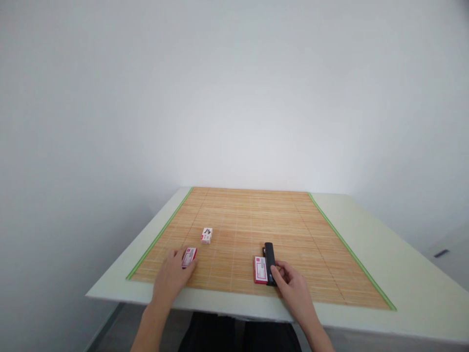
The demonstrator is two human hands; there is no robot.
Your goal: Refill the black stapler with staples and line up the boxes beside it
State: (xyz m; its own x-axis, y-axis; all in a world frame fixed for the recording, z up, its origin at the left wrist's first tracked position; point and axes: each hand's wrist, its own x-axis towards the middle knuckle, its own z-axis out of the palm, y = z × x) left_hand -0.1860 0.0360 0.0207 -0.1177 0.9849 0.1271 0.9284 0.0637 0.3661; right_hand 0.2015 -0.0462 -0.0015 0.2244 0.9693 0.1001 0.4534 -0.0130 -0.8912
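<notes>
My left hand [173,272] is closed around a small red-and-white box [189,257] on the mat, its thumb at the near side and its fingers at the far left. My right hand [291,283] grips a black stapler [269,259] near its close end, thumb on top and fingers curled along the right side. The stapler lies lengthwise, pointing away from me. Against its left side rests a second red-and-white box [261,270], lying flat. A smaller white box with a dark picture on it [206,235] sits beyond my left hand, touched by neither hand.
A bamboo mat [249,215] with green side edges [351,252] covers most of the white table [395,264]. The table's near edge runs just in front of my dark-clothed legs [238,336]. A white wall [249,98] stands behind the table.
</notes>
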